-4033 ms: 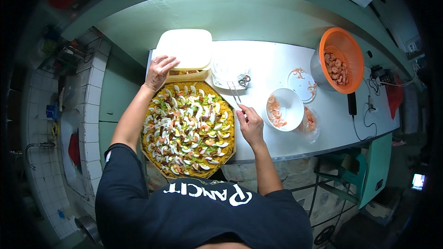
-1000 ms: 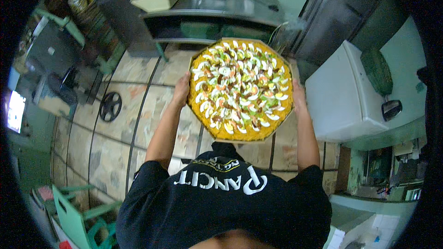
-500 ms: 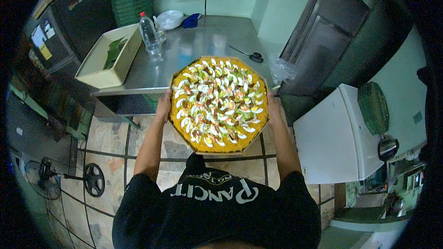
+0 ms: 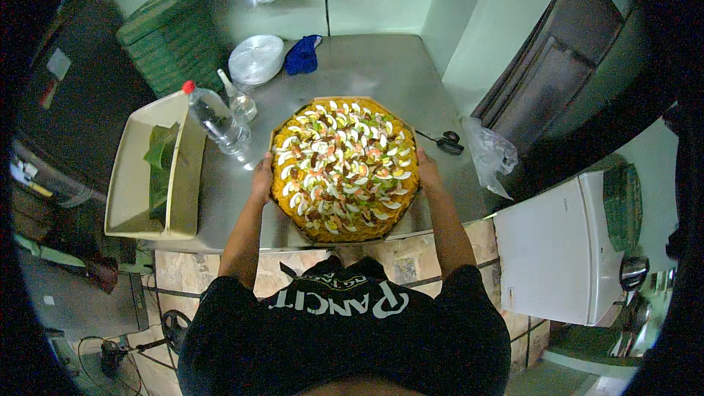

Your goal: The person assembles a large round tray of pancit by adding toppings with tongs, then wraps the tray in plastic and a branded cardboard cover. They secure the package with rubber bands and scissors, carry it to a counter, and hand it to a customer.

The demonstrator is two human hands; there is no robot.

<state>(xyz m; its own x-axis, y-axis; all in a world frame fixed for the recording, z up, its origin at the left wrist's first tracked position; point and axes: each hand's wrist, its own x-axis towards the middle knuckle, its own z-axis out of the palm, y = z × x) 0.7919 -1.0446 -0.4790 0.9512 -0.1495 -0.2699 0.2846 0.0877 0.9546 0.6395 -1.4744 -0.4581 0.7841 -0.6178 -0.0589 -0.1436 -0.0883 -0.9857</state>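
Observation:
An octagonal cardboard tray (image 4: 343,98) is held level in front of me. It carries a yellow noodle dish (image 4: 345,169) topped with many egg wedges, green bits and brown and pinkish pieces. My left hand (image 4: 262,177) grips the tray's left side, and my right hand (image 4: 428,174) grips the right side; the fingers are partly hidden at its edges. Below it is the metal table (image 4: 367,66); whether the tray touches the tabletop I cannot tell. Black-handled scissors (image 4: 446,143) lie just beyond my right hand.
Left on the table are a cream bin (image 4: 192,183) with green leaves (image 4: 160,161), a red-capped clear bottle (image 4: 216,121), and a smaller bottle (image 4: 240,103). Behind stand white plastic plates (image 4: 256,60) and blue cloth (image 4: 302,55). A plastic bag (image 4: 490,150) and white freezer (image 4: 550,249) are right.
I have moved forward with the tray, from before the table's near edge to over the tabletop. Both hands have kept their hold on its sides.

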